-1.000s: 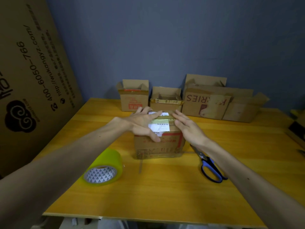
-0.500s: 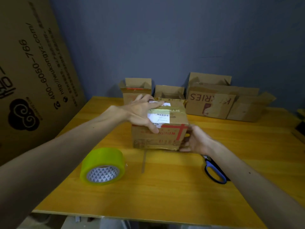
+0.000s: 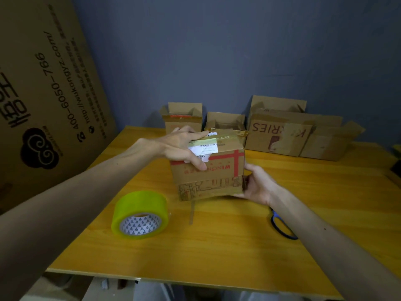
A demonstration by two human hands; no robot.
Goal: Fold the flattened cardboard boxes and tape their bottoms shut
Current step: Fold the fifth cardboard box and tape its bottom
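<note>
At table (image 3: 217, 253) centre, the box (image 3: 214, 177); tape roll (image 3: 140, 215) front-left of it, scissors (image 3: 282, 228) front-right (partly under a forearm); open boxes (image 3: 280, 135) in a row behind.

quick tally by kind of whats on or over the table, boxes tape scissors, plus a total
held box: 1
open boxes in the back row: 4, though the right ones overlap
tape roll: 1
scissors: 1
total: 7

You view a dim scene lit from above: the yellow table (image 3: 217, 246) reads brightest, the far wall (image 3: 217, 51) dark. The box (image 3: 208, 177) throws a soft shadow beneath. Wide-angle distortion stretches the edges.
</note>
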